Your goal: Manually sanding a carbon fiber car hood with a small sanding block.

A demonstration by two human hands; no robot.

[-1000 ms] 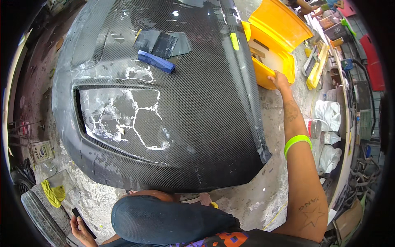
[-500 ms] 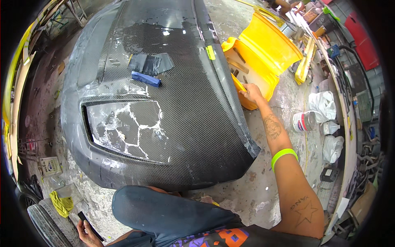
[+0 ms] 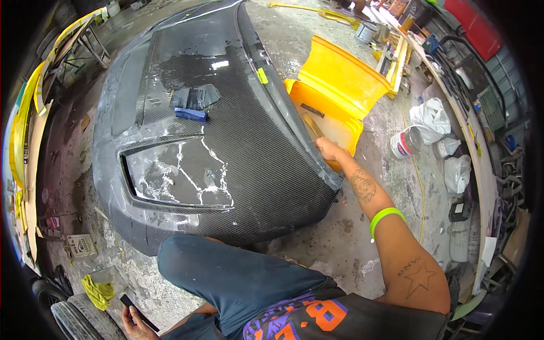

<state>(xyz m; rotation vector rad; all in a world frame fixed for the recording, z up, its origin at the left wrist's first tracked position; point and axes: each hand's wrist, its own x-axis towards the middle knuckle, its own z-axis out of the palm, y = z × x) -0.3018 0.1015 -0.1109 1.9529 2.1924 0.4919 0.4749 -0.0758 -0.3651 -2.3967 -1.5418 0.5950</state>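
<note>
My left hand [image 3: 135,324], low at the left, is closed around a slim black bar [image 3: 141,314]. My right arm reaches forward over the near side of an open yellow box [image 3: 352,139]. At that box my right hand [image 3: 327,148] has its fingers curled closed, beside a tan strip [image 3: 311,124]; what they grip is hidden. A dark bar [image 3: 312,110] lies inside the box. Before me is a wet carbon-fibre car hood [image 3: 272,175] with white streaks on its recessed panel. Dark sheets [image 3: 199,96] and a blue block [image 3: 191,115] rest on it.
Paint cans, one a white tin [image 3: 406,141], and white plastic bags [image 3: 432,117] stand at the right. A long board [image 3: 479,170] runs beyond them. Tyres [image 3: 93,317] and a yellow-green cloth [image 3: 97,292] are at lower left. My bent knee is close to the hood's near edge.
My right hand has moved nearer to me along the box, toward the hood's corner. The view has shifted, and my left hand still holds the black bar.
</note>
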